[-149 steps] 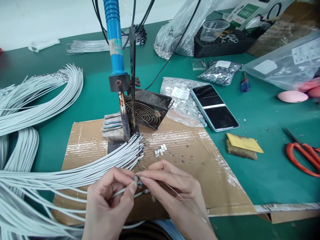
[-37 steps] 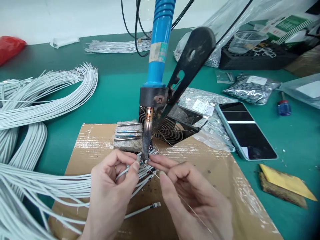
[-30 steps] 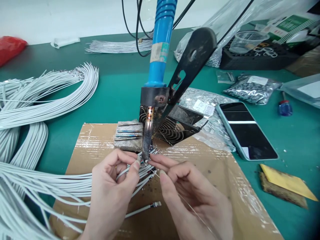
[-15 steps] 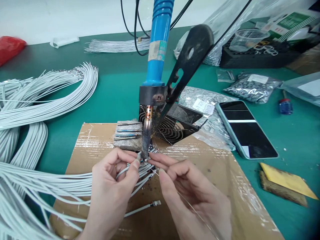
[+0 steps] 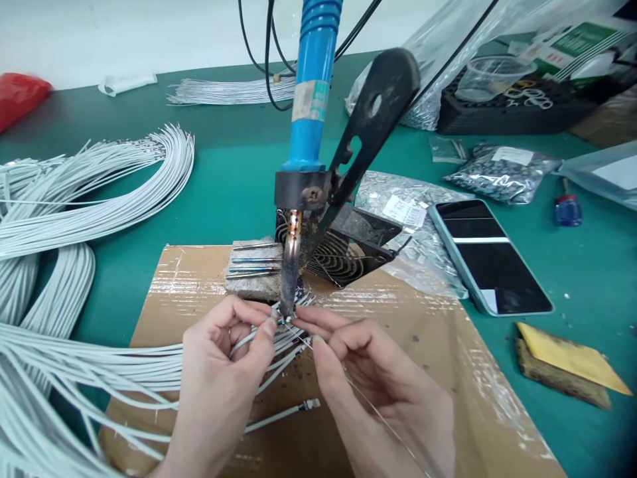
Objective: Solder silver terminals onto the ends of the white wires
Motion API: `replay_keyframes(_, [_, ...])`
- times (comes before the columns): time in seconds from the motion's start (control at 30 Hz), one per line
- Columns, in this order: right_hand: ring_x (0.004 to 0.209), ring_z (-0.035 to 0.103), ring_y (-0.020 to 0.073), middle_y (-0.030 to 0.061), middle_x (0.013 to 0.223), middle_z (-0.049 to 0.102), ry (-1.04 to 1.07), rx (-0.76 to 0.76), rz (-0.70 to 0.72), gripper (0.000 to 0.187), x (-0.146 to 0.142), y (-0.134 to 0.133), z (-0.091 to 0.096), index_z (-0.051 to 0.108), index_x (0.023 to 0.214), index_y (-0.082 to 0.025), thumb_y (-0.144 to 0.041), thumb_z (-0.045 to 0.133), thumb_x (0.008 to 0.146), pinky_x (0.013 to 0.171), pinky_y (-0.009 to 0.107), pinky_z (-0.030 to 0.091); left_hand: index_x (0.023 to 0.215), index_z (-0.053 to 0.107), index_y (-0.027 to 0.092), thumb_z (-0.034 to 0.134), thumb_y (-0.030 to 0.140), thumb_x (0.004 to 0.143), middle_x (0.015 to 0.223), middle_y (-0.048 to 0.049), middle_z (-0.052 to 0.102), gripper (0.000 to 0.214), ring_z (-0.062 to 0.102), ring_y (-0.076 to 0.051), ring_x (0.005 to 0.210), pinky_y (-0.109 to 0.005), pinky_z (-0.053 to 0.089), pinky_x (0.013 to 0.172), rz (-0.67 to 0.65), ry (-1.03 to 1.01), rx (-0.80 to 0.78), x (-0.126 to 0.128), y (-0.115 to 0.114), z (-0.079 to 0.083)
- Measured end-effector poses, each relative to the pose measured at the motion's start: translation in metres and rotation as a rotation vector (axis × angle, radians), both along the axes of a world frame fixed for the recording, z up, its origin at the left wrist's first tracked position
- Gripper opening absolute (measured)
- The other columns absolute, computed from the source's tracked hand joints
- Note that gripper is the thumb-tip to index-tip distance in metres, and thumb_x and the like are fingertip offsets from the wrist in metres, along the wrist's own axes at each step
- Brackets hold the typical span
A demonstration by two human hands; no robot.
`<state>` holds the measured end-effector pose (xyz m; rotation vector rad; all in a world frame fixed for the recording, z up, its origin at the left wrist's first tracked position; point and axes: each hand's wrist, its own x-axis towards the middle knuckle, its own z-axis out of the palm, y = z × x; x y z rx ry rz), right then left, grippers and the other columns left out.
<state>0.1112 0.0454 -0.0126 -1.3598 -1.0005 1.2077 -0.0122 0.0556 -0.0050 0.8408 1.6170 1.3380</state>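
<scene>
My left hand point(image 5: 219, 385) pinches the end of a thin white wire point(image 5: 243, 342) and holds it up to the tip of the soldering iron point(image 5: 289, 279). The iron has a blue handle point(image 5: 311, 86) and is clamped upright in a black stand. My right hand point(image 5: 383, 392) pinches a thin strand of solder wire point(image 5: 368, 405) and points its end at the same tip. Both hands meet just under the iron, over a taped cardboard sheet point(image 5: 428, 372). A finished white wire with a small metal terminal point(image 5: 311, 404) lies between my wrists.
Big bundles of white wires point(image 5: 74, 206) fill the left of the green table. Behind the iron sit a black fan point(image 5: 348, 249) and a block with spare tips point(image 5: 253, 269). A phone point(image 5: 488, 255), bags of parts point(image 5: 500, 174), a blue screwdriver point(image 5: 567, 209) and a yellow sponge point(image 5: 567, 372) lie to the right.
Five seconds ago my hands were lower, joining wire and part near the cardboard's front. They now hold the wire end and solder at the iron's tip; over the last second hardly anything moved.
</scene>
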Motion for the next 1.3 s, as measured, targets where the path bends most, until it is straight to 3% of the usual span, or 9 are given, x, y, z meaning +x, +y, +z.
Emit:
replay_keyframes(0.47, [0.103, 0.078, 0.0128, -0.0047, 0.106, 0.083, -0.010, 0.015, -0.024, 0.022, -0.0011, -0.0006, -0.0010, 0.060, 0.069, -0.027, -0.024, 0.070, 0.088, 0.092, 0.016, 0.056, 0.064, 0.069, 0.021, 0.077, 0.014, 0.072, 0.070, 0.0021, 0.077, 0.013, 0.067, -0.010, 0.058, -0.014, 0.051, 0.050, 0.003, -0.009, 0.022, 0.0003, -0.0018, 0.0009])
replay_keyframes(1.13, [0.104, 0.079, 0.0211, 0.0048, 0.107, 0.083, 0.000, 0.011, -0.028, 0.023, 0.0001, -0.0003, -0.0017, 0.061, 0.068, -0.025, -0.025, 0.072, 0.088, 0.089, 0.025, 0.062, 0.063, 0.069, 0.020, 0.078, 0.013, 0.072, 0.071, 0.0016, 0.076, 0.014, 0.066, -0.010, 0.060, -0.014, 0.051, 0.051, 0.000, -0.022, -0.003, 0.0009, -0.0013, 0.0011])
replay_keyframes(1.3, [0.103, 0.079, 0.0208, 0.0030, 0.106, 0.082, 0.020, 0.009, -0.042, 0.023, 0.0002, -0.0007, -0.0037, 0.062, 0.068, -0.025, -0.027, 0.074, 0.088, 0.089, 0.024, 0.061, 0.064, 0.070, 0.020, 0.078, 0.013, 0.071, 0.073, 0.0010, 0.077, 0.013, 0.067, -0.010, 0.061, -0.014, 0.052, 0.052, 0.004, -0.015, 0.006, 0.0006, -0.0003, 0.0019])
